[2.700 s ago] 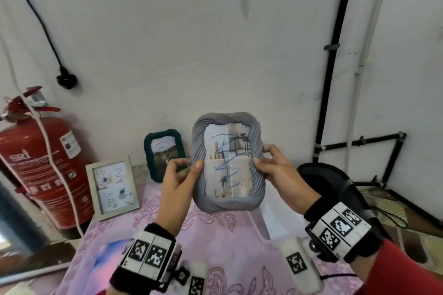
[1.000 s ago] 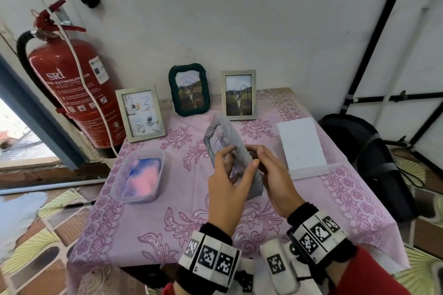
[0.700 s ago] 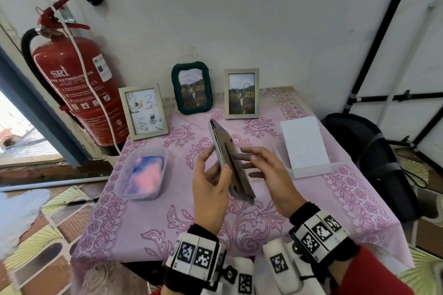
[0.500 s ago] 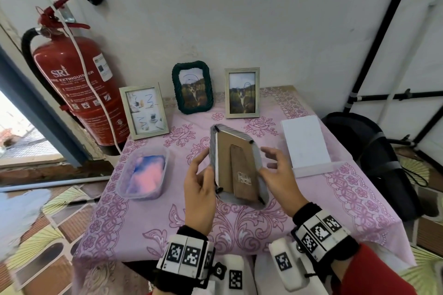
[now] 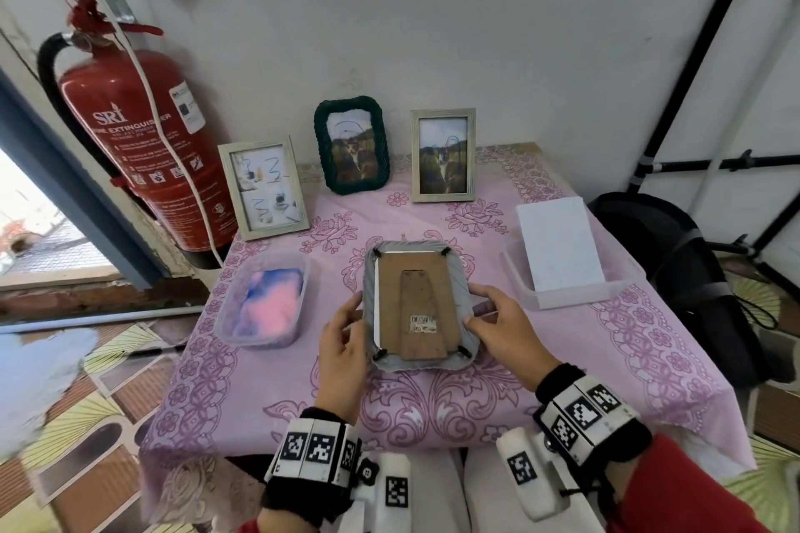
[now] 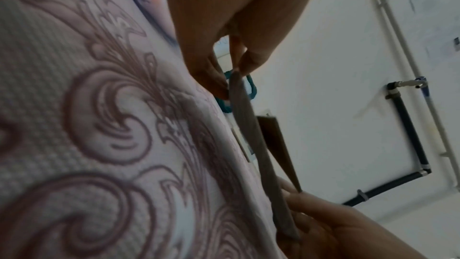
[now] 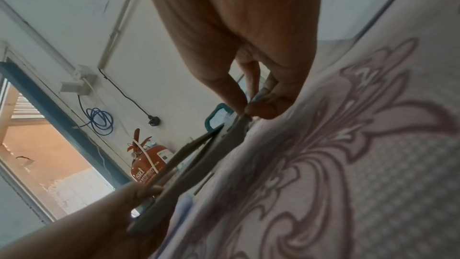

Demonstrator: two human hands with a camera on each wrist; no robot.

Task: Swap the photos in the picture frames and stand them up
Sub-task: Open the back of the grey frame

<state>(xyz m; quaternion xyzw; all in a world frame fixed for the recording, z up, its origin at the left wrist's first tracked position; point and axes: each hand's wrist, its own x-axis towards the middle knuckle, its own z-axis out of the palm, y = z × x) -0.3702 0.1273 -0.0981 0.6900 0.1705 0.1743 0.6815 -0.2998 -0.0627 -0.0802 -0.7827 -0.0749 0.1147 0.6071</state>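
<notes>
Frame point(image 5: 417, 309) now lowered face-down toward tablecloth point(image 5: 649, 359).

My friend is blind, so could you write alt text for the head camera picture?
Two hands, left and right, hold a grey picture frame face down over a pink patterned tablecloth, its brown cardboard back showing. Three framed photos stand along the wall behind, beside a red fire extinguisher.

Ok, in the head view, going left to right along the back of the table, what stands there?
Fire extinguisher beside the table → pale frame with doodled photo → dark green frame → pale frame with animal photo → white card in a clear tray.
</notes>
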